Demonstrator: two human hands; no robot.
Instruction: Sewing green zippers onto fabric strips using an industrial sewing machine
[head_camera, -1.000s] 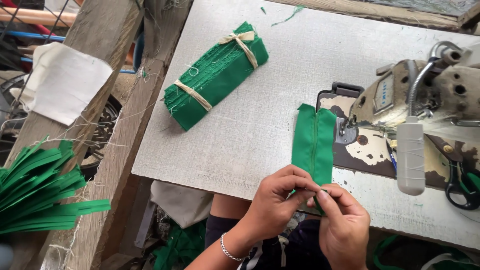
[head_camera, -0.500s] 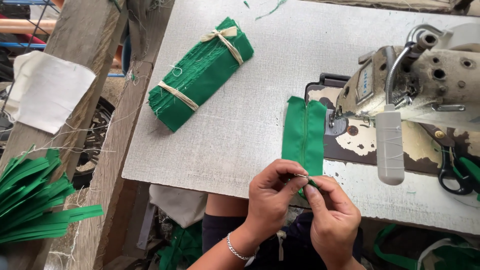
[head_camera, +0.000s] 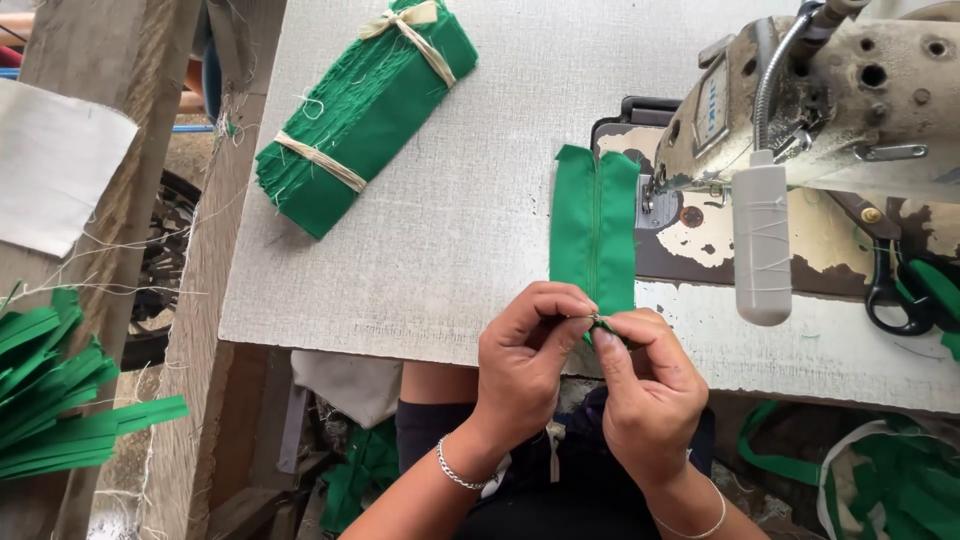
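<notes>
A green zipper strip (head_camera: 594, 225) lies flat on the grey table (head_camera: 440, 240). Its long way runs straight from the person out to the sewing machine (head_camera: 820, 110). The far end sits just beside the machine's needle part. The near end comes down to the table edge, right where the hands meet.

The left hand (head_camera: 525, 365) and the right hand (head_camera: 645, 395) are both at that near end, touching each other. Their fingertips are pressed together, pinching a tiny metal piece (head_camera: 596, 320) on the strip's end. It is too small to tell what it is. Both hands are about equally near the strip, one on each side.

A tied bundle of green cloth (head_camera: 365, 110) lies on the table, well apart from the strip, on the left hand's side.
</notes>
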